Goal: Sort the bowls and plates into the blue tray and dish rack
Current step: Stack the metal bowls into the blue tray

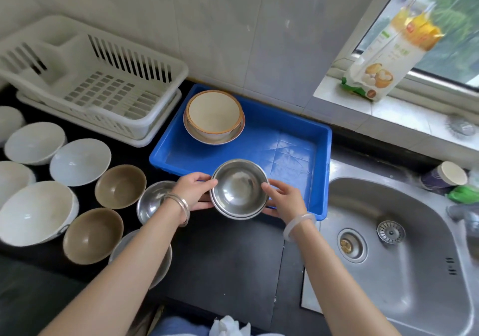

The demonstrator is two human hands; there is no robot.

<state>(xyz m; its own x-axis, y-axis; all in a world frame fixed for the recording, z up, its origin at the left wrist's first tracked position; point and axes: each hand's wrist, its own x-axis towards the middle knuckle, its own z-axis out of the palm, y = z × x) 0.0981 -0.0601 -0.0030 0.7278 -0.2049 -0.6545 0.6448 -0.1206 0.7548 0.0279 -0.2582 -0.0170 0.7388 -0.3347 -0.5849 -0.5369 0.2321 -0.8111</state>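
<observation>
A stack of steel bowls (pixel 239 189) hangs over the near edge of the blue tray (pixel 290 138). My left hand (pixel 195 193) grips its left rim and my right hand (pixel 285 198) grips its right rim. At the tray's far left a cream bowl (pixel 213 112) sits on a plate (pixel 234 134). The white dish rack (pixel 103 84) stands at the back left with nothing in it. Several white bowls (pixel 80 162), two brown bowls (pixel 120 186) and other steel bowls (pixel 150 202) lie on the dark counter to the left.
A steel sink (pixel 404 252) fills the right side. On the window sill leans a food packet (pixel 383 58). A cup (pixel 445 177) and a green thing stand behind the sink. The dark counter (pixel 233 263) runs along the front.
</observation>
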